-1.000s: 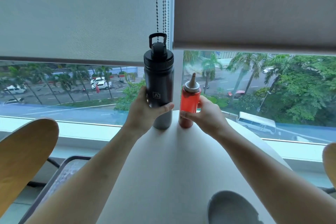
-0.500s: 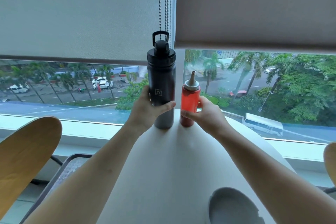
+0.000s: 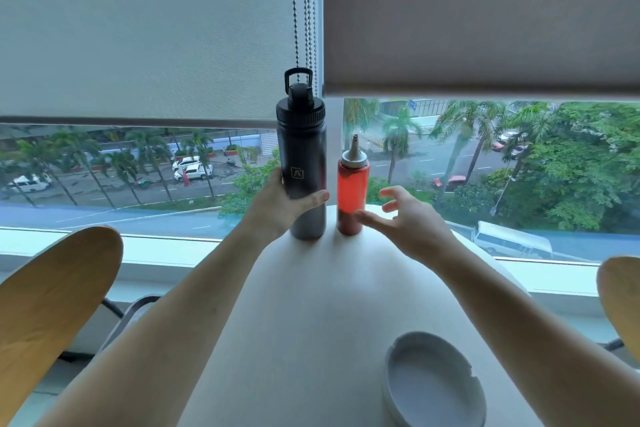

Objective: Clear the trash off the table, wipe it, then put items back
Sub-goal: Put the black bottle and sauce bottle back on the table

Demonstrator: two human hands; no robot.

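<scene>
A tall black water bottle with a loop lid stands upright at the far edge of the round white table. My left hand is wrapped around its lower half. Just right of it stands a red squeeze sauce bottle with a grey nozzle. My right hand hovers beside the sauce bottle with fingers spread; its thumb tip is at the bottle's base, the other fingers apart from it. A white ashtray lies on the near right of the table.
Wooden chair backs stand at the left and far right. A window sill runs behind the table. Blind cords hang right above the black bottle. A dark-framed seat sits low on the left.
My right hand has let go of the red sauce bottle and opened, drawing back to the right. My left hand stays on the black bottle. Both bottles stand where they were.
</scene>
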